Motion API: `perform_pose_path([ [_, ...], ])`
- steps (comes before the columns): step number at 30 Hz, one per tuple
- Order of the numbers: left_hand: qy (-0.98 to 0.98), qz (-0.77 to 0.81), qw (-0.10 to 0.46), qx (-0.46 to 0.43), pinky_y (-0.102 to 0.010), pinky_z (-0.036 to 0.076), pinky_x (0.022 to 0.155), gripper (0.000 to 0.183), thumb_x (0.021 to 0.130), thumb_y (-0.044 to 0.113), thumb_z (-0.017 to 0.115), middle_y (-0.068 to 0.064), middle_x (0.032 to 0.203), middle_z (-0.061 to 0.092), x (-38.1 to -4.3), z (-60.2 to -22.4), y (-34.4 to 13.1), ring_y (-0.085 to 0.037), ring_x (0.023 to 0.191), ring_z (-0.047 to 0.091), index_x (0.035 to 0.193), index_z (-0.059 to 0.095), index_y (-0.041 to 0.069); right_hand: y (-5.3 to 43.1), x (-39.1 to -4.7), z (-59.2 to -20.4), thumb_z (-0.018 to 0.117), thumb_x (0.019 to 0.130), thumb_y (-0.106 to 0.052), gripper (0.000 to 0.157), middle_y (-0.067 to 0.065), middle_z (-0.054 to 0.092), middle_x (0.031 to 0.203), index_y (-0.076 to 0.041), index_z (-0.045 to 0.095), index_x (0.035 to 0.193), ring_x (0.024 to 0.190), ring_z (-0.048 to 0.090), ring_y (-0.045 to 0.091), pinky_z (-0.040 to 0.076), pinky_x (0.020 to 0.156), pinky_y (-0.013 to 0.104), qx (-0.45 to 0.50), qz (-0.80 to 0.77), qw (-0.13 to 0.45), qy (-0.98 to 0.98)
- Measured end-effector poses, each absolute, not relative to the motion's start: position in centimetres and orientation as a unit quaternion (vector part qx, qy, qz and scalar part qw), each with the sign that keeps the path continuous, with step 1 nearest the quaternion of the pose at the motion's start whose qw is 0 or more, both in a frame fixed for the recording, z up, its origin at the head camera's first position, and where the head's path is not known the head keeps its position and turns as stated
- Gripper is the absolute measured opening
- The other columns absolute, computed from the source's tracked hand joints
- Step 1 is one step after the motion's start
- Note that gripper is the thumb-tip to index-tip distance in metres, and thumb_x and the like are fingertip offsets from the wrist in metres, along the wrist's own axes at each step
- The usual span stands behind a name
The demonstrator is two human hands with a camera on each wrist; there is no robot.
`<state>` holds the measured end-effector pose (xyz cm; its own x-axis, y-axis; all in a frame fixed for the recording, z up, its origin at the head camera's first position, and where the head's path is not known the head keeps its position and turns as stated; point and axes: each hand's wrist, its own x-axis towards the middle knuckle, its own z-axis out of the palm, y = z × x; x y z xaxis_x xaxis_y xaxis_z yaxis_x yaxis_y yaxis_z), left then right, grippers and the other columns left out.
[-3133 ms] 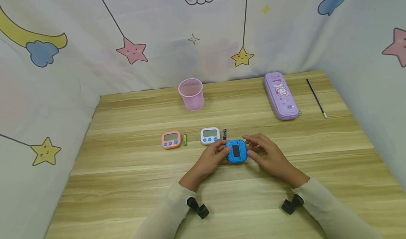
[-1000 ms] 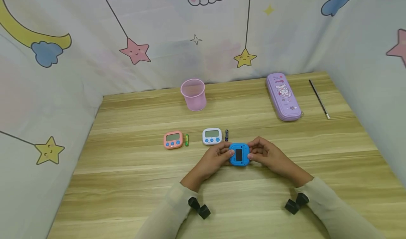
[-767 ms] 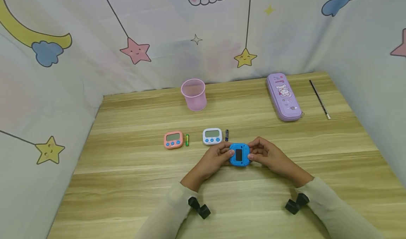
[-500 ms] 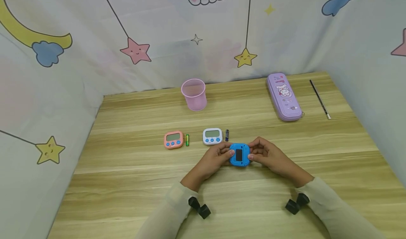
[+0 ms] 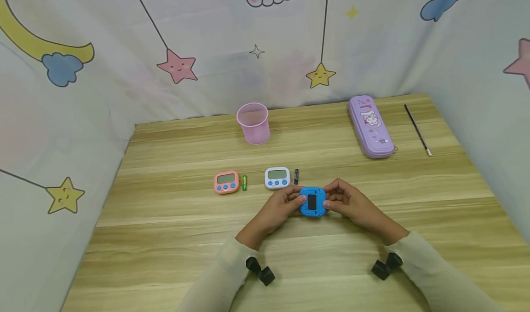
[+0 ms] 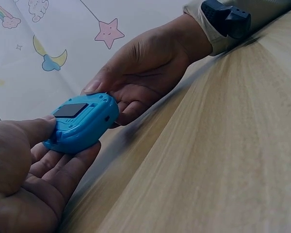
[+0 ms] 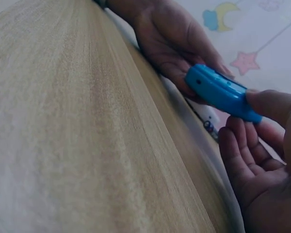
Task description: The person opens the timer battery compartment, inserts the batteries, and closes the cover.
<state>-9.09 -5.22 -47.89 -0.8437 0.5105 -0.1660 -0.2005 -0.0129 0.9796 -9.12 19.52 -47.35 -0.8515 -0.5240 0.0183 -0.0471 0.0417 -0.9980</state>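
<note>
Blue rounded plastic device [image 5: 312,202]: held off the near right corner of the white rounded plastic timer [image 5: 277,177]
Left hand [image 5: 281,208]: pinches its left edge
Right hand [image 5: 351,205]: has closed in, pinching its right edge, so it seems steadier
Dark cylindrical battery [image 5: 296,176]: right of the white timer

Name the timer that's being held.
The blue timer, gripped by left hand and right hand; the pink timer and white timer lie face-up on the table.

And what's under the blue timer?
Fingers of the left hand and right hand show under the timer. Its bottom side is turned away and partly covered, so I can't see that.
</note>
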Motion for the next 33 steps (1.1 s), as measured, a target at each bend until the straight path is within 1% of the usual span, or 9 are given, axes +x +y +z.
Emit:
perform_pose_path([
  [6,0.646,0.710,0.254,0.115,-0.035,0.056,0.086,0.040,0.101,0.016,0.055,-0.018,0.122,0.062,-9.18,-48.01,-5.17,-0.022,0.107,0.064,0.136,0.049,-0.002,19.54,-9.20,-47.61,0.063,0.095,-0.006,0.034,0.021,0.056,0.111,0.005,0.050,0.124,0.096,0.062,0.022,0.055,0.080,0.026,-0.209,-0.652,0.166,0.709],
  [11,0.638,0.717,0.253,0.120,-0.036,0.056,0.087,0.040,0.102,0.016,0.054,-0.018,0.123,0.062,-9.17,-47.95,-5.17,-0.023,0.108,0.063,0.137,0.048,-0.001,19.58,-9.22,-47.54,0.061,0.096,-0.004,0.033,0.021,0.055,0.112,0.005,0.049,0.125,0.096,0.062,0.022,0.055,0.080,0.025,-0.217,-0.653,0.164,0.707],
  [19,0.637,0.718,0.252,0.119,-0.036,0.055,0.087,0.040,0.102,0.016,0.053,-0.019,0.124,0.061,-9.11,-47.87,-5.05,-0.024,0.109,0.063,0.138,0.047,-0.002,19.64,-9.16,-47.50,0.061,0.096,-0.004,0.034,0.021,0.055,0.112,0.005,0.049,0.126,0.095,0.062,0.021,0.055,0.078,0.025,-0.212,-0.658,0.166,0.703],
  [24,0.639,0.717,0.252,0.116,-0.036,0.056,0.087,0.041,0.102,0.016,0.053,-0.019,0.124,0.061,-9.13,-48.02,-4.93,-0.024,0.109,0.063,0.138,0.047,-0.002,19.64,-9.17,-47.74,0.062,0.095,-0.006,0.043,0.020,0.056,0.110,-0.001,0.046,0.134,0.093,0.062,0.023,0.056,0.076,0.027,-0.209,-0.653,0.158,0.711],
  [27,0.640,0.717,0.251,0.114,-0.036,0.056,0.086,0.041,0.102,0.017,0.053,-0.019,0.125,0.061,-9.10,-48.01,-4.95,-0.025,0.108,0.063,0.139,0.046,0.000,19.63,-9.13,-47.78,0.064,0.094,-0.005,0.050,0.020,0.055,0.110,-0.005,0.044,0.139,0.093,0.062,0.024,0.056,0.076,0.029,-0.219,-0.647,0.157,0.713],
  [33,0.635,0.722,0.247,0.121,-0.037,0.056,0.085,0.043,0.103,0.019,0.051,-0.017,0.128,0.060,-9.09,-47.93,-5.09,-0.025,0.110,0.063,0.143,0.044,0.006,19.50,-8.99,-47.55,0.070,0.089,-0.004,0.058,0.020,0.052,0.115,-0.007,0.044,0.141,0.099,0.060,0.028,0.056,0.082,0.031,-0.225,-0.650,0.175,0.704],
])
